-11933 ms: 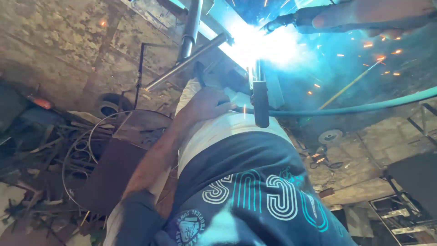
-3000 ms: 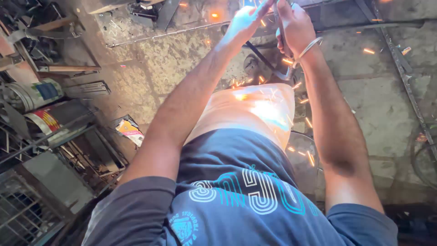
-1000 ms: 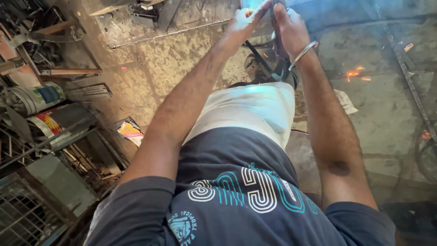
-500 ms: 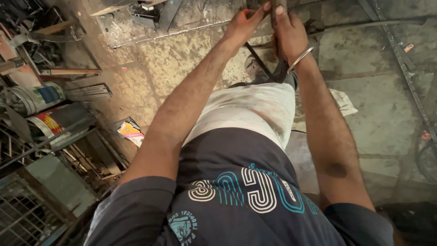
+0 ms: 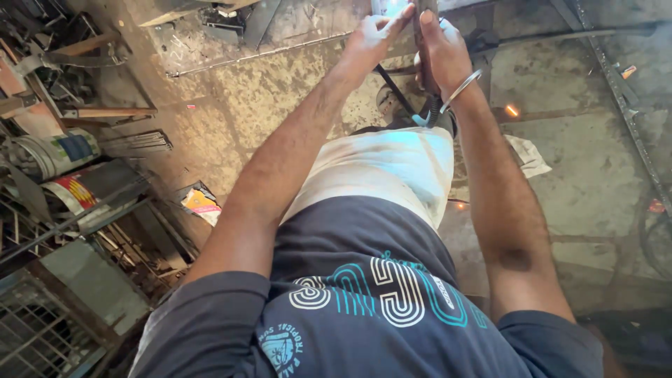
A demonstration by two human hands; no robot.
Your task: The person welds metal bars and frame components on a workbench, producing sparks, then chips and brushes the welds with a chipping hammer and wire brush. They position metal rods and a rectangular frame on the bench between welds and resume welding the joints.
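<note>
My right hand (image 5: pixel 442 52), with a metal bangle on the wrist, is shut on a dark upright tool handle (image 5: pixel 422 31) at the top edge of the view. A black cable (image 5: pixel 392 87) runs down from the handle toward my legs. My left hand (image 5: pixel 374 35) is beside it, its fingers stretched out and touching the top of the handle. A bluish-white glow shows just above the hands and tints my pale shorts (image 5: pixel 392 164). The tool's tip is cut off by the frame.
Stone floor below. Paint cans (image 5: pixel 56 150), metal rods and scrap are piled at the left, with a wire-mesh frame (image 5: pixel 35 329) at lower left. A coloured packet (image 5: pixel 201 204) and a rag (image 5: pixel 526 155) lie on the floor. Long steel bars (image 5: pixel 623 91) run along the right, and a spark (image 5: pixel 512 110) glows nearby.
Both hands stay together on the handle and have risen slightly toward the top edge. The orange sparks on the floor have mostly died out; a bluish glow now shows at the hands.
</note>
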